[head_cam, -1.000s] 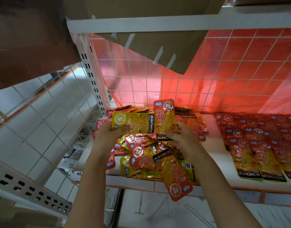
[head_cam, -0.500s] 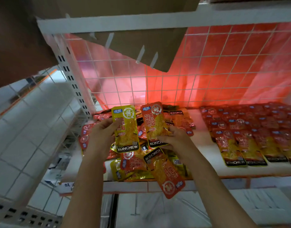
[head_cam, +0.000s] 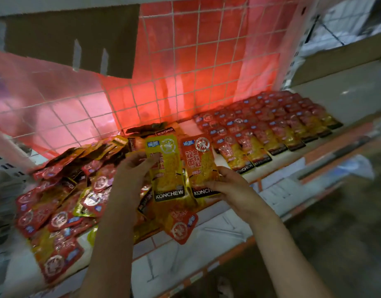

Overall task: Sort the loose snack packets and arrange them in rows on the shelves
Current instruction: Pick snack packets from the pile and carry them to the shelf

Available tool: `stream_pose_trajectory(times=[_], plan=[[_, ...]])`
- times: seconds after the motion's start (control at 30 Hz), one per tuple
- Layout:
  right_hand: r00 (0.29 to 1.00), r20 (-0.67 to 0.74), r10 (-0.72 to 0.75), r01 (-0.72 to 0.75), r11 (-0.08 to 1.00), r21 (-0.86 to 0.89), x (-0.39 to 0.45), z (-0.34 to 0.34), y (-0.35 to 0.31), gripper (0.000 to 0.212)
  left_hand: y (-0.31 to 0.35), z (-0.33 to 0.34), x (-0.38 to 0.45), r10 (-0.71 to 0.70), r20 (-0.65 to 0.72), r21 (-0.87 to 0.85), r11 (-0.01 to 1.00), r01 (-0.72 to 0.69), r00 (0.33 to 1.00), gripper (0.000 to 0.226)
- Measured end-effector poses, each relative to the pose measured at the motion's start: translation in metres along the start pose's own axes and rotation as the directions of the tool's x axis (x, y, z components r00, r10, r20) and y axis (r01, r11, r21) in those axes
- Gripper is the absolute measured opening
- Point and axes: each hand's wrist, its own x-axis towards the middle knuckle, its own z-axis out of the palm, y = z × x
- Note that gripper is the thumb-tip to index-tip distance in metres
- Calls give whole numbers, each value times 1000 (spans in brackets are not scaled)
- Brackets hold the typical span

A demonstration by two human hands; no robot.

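Note:
My left hand (head_cam: 132, 175) holds a yellow snack packet (head_cam: 167, 168) upright by its left edge. Beside it, my right hand (head_cam: 225, 186) grips a red snack packet (head_cam: 199, 164) at its lower right corner. The two packets stand side by side above a loose pile of red and yellow packets (head_cam: 62, 203) on the left part of the white shelf (head_cam: 224, 224). One red packet (head_cam: 181, 227) hangs over the shelf's front edge. On the right, red packets lie in neat overlapping rows (head_cam: 269, 130).
A white wire grid with red plastic sheet (head_cam: 185, 67) backs the shelf. A cardboard flap (head_cam: 71, 37) hangs from above at the left. A lower shelf (head_cam: 168, 267) lies under the front edge. More shelving with cartons (head_cam: 340, 61) stands at the right.
The view has swung right and closer to the shelf. Both hands have brought the yellow and red packets together, upright and side by side; the yellow one turned from sideways to upright a second ago.

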Motion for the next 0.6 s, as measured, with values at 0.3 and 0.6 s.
stream_pose_trajectory(times=[0.3, 0.6], plan=[[977, -199, -79, 88, 995, 36, -54, -105, -11, 28, -19, 121, -10, -63, 290, 111, 993, 32, 955, 8], [928, -352, -120, 160, 983, 86, -109, -280, -26, 45, -57, 292, -41, -80, 443, 92, 995, 44, 893, 7]])
